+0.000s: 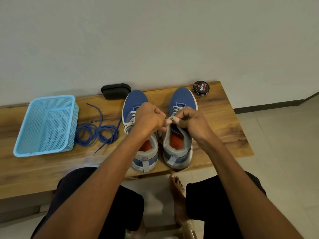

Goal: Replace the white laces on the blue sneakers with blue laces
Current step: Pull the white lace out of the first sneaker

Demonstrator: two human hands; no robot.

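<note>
Two blue sneakers stand side by side on the wooden bench, toes pointing to the wall: the left sneaker (pixel 133 102) and the right sneaker (pixel 183 99). Both carry white laces (pixel 175 110). My left hand (pixel 149 118) and my right hand (pixel 190 120) meet over the right sneaker's tongue, and each pinches the white lace near its top eyelets. The left hand covers much of the left sneaker's lacing. Blue laces (pixel 97 131) lie coiled on the bench to the left of the shoes.
An empty light blue plastic basket (pixel 34 149) sits at the bench's left. A black shoe brush (pixel 115 90) lies by the wall, and a round tin of shoe polish (pixel 201 88) stands behind the right sneaker. My knees and a bare foot (pixel 177 195) are below the bench edge (pixel 224 163).
</note>
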